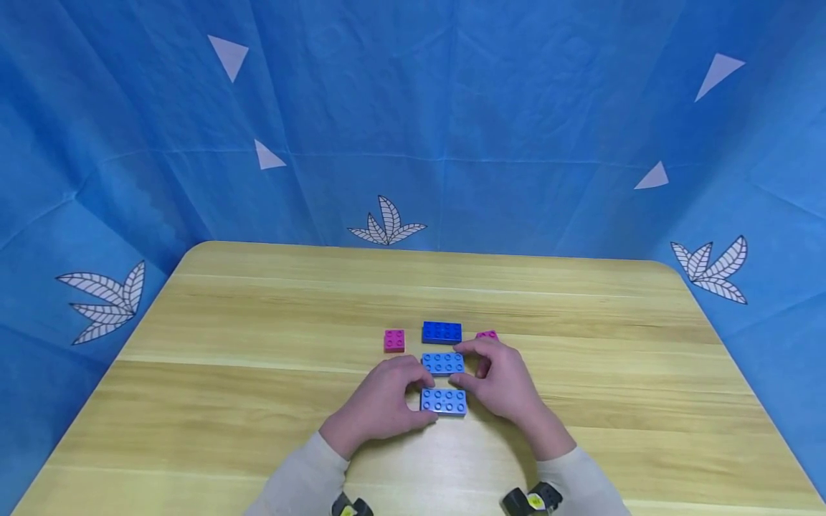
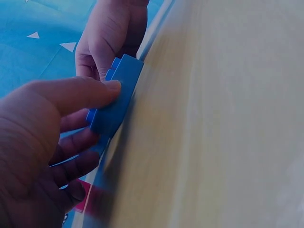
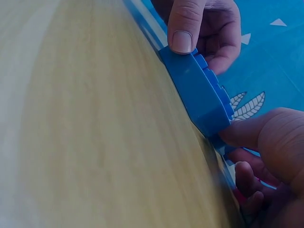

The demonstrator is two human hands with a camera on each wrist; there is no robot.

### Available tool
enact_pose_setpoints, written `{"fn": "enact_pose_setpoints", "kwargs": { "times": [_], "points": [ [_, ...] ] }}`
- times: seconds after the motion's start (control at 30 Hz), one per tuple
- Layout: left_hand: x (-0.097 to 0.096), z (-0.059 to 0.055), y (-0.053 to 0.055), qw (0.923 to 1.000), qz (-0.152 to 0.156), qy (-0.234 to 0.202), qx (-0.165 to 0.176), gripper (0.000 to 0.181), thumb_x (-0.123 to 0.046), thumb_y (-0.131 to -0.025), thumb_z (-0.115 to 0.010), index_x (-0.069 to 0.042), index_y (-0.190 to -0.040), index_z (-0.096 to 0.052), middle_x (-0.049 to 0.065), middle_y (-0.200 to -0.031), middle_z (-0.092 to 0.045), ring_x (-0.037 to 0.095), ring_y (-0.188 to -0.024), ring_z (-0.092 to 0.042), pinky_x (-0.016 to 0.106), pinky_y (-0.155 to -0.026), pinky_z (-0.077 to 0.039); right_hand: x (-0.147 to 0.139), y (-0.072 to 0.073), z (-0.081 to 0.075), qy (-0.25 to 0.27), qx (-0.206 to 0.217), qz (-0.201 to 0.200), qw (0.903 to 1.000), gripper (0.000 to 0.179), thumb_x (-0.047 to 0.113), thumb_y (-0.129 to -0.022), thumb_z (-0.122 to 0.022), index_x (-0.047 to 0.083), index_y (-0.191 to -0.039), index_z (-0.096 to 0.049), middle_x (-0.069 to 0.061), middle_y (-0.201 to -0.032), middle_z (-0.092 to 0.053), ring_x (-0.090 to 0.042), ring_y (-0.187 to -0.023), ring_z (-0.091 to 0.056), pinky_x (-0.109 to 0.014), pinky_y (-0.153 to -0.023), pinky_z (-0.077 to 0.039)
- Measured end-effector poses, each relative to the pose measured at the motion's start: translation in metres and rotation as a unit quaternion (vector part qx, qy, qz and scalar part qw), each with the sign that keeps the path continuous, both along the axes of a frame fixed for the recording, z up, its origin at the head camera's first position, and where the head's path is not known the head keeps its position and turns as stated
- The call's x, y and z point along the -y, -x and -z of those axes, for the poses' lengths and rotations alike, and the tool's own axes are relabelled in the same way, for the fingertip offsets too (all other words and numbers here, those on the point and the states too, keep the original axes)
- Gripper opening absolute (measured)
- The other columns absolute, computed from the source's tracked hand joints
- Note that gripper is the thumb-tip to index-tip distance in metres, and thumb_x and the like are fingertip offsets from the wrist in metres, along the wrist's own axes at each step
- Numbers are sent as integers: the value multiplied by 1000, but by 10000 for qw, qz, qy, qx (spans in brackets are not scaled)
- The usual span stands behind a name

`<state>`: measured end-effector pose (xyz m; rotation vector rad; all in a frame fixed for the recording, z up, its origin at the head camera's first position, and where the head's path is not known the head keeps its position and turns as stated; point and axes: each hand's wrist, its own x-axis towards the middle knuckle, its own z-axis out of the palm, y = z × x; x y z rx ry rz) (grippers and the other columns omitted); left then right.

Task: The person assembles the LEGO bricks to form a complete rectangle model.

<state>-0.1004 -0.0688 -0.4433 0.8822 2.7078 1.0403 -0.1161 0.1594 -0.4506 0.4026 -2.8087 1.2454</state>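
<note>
Three blue toy building bricks lie in a column, one behind another. My left hand [image 1: 389, 400] pinches the left end of the nearest light blue brick [image 1: 443, 402], thumb along its near side and a finger behind it. In the left wrist view the thumb presses the smooth side of that brick [image 2: 118, 97]. My right hand [image 1: 500, 376] grips the right end of the middle blue brick [image 1: 442, 364] between thumb and forefinger. Behind it lies the dark blue brick [image 1: 442, 332]. A pink brick [image 1: 487, 335] is partly hidden behind the right hand.
Another, smaller pink brick [image 1: 394, 340] sits left of the column. All of it lies on a light wooden table [image 1: 258, 322] with rounded back corners. A blue cloth [image 1: 445, 107] with white leaf and triangle prints hangs behind and at the sides.
</note>
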Motion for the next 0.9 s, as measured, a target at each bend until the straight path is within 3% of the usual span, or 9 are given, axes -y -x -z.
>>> {"fn": "enact_pose_setpoints", "kwargs": {
  "times": [0.57,0.9],
  "points": [
    [5,1,2,9999,-77,-91,103,31,-29,-74,-88,-17,-97,-70,-13,-89,-56,10,-83,-53,28,-78,-47,-1,0,-2,-214,-100,-64,9997,36,14,-77,-88,13,-109,-74,4,-81,-59,-11,-60,-49,-29,-56,-44],
    [10,2,3,9997,-159,-186,76,32,-27,-73,-88,-17,-97,-69,-13,-90,-57,9,-83,-54,28,-78,-48,-3,-2,-2,-308,-111,-69,9994,38,12,-77,-88,13,-112,-73,6,-75,-54,-12,-60,-48,-30,-56,-43]
  ]
}}
